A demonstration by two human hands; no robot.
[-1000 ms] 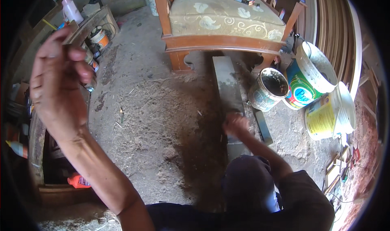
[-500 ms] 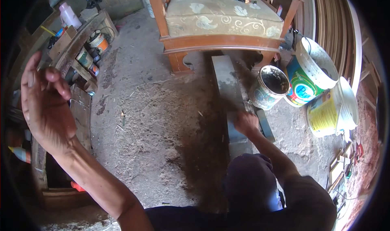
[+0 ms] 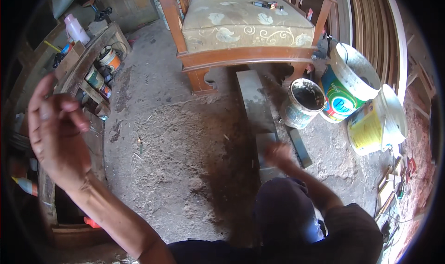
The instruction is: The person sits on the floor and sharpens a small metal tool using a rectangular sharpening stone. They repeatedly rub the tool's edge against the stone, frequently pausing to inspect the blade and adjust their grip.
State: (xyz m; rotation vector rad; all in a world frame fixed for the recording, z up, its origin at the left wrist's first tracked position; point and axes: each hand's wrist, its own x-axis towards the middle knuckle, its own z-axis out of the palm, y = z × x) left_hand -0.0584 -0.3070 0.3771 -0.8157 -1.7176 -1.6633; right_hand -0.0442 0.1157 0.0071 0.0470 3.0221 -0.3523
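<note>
Grey slab (image 3: pixel 251 88) lies under the right hand (image 3: pixel 278 154), grip unclear, near a tub (image 3: pixel 296 115) dark inside; left hand (image 3: pixel 61 141) loosely spread.

The plank (image 3: pixel 256 104) is grey with darker blotches, the cushion (image 3: pixel 248 37) beige with pale leaves and scrolls, its frame (image 3: pixel 250 58) reddish-brown, one bucket (image 3: pixel 368 127) white and yellow.

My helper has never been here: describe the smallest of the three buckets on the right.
Find the wooden seat with the flowered cushion. Near its right leg, beside the long grey board, stands the smallest bucket. Unlike the green-labelled bucket and yellow-labelled bucket to its right, it has a pale label and dark inside.
</note>
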